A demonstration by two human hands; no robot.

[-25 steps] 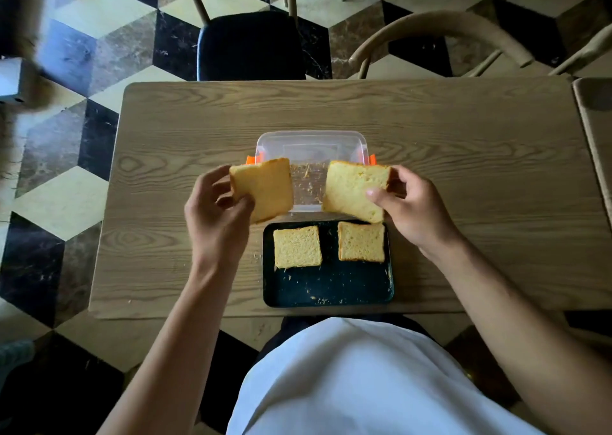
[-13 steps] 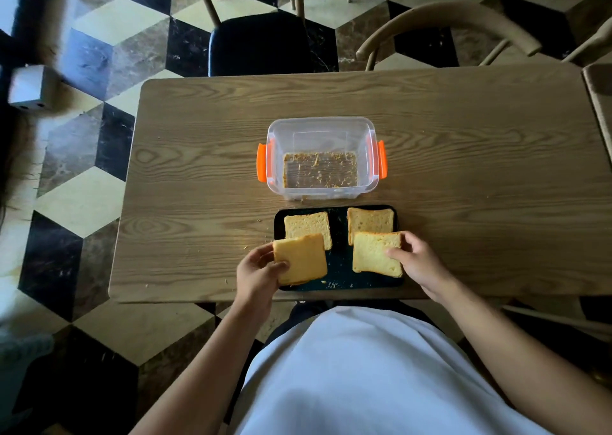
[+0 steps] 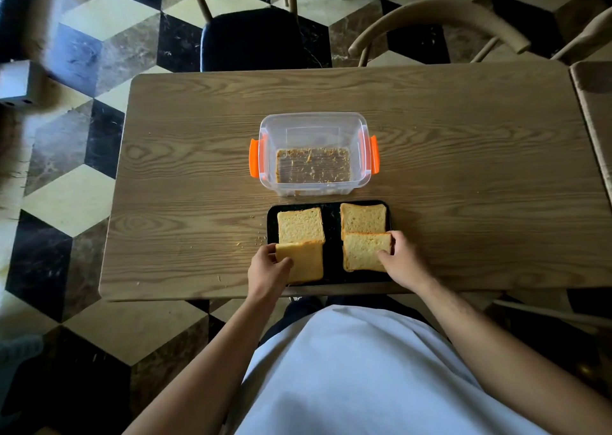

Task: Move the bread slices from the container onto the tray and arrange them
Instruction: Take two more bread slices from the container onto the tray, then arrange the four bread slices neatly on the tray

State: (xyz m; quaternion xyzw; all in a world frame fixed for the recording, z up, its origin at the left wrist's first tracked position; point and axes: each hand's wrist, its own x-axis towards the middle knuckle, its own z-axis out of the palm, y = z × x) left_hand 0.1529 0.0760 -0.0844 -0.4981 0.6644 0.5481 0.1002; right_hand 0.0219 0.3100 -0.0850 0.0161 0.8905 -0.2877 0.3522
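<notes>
A black tray [image 3: 332, 226] lies at the table's near edge with two bread slices at its far end, the far-left slice [image 3: 299, 224] and the far-right slice [image 3: 363, 219]. My left hand [image 3: 268, 274] grips the near-left slice [image 3: 303, 262] by its left edge, down on the tray's near left. My right hand [image 3: 402, 262] holds the near-right slice [image 3: 362, 252] at its right side, flat on the tray. The clear container [image 3: 314, 129] with orange clips stands just beyond the tray and holds only crumbs.
The wooden table [image 3: 463, 169] has crumbs left of the tray. A dark-cushioned chair [image 3: 251, 38] and a curved wooden chair [image 3: 440, 17] stand at the far side. A second table's edge [image 3: 596, 119] is at the right.
Both hands carried their slices from above the container down to the tray's near half. The slices now lie close behind the two far ones.
</notes>
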